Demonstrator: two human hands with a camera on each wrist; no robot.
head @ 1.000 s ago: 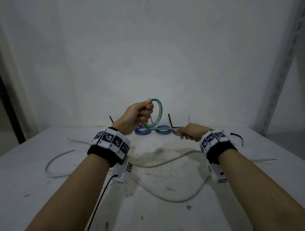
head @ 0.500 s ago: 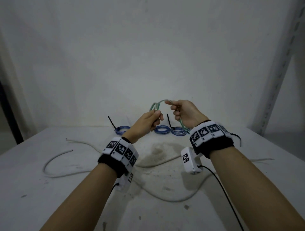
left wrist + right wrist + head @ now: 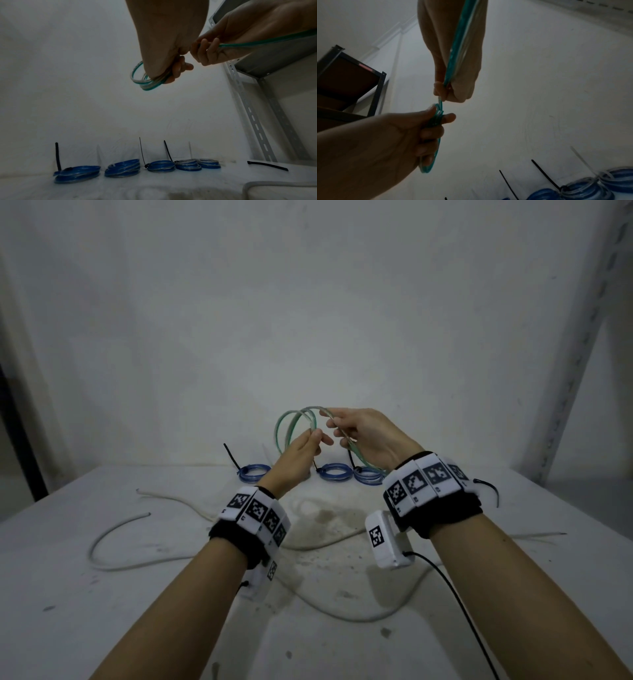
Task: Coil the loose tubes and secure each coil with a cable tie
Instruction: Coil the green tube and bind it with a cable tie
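A translucent green tube (image 3: 291, 424) is looped into a small coil held in the air over the back of the table. My left hand (image 3: 313, 437) pinches the coil's loops together at their lower side; the left wrist view shows the coil (image 3: 142, 81) bunched under my curled fingers (image 3: 178, 67). My right hand (image 3: 330, 419) pinches the tube right beside the left hand, and the free tail (image 3: 363, 460) runs down across its palm. In the right wrist view the tail (image 3: 457, 47) lies along the right hand (image 3: 443, 93), above the left hand (image 3: 419, 132).
Several blue coils (image 3: 77, 173) with cable ties stand in a row at the back wall (image 3: 335, 472). A loose black cable tie (image 3: 267, 165) lies at the right. Loose white tubes (image 3: 120, 529) snake across the stained table (image 3: 102, 628). A metal shelf upright (image 3: 575, 344) rises at the right.
My right hand rose from table height at the right to the top of the coil, bringing the tube round into another loop. The left hand kept its hold and shifted slightly right.
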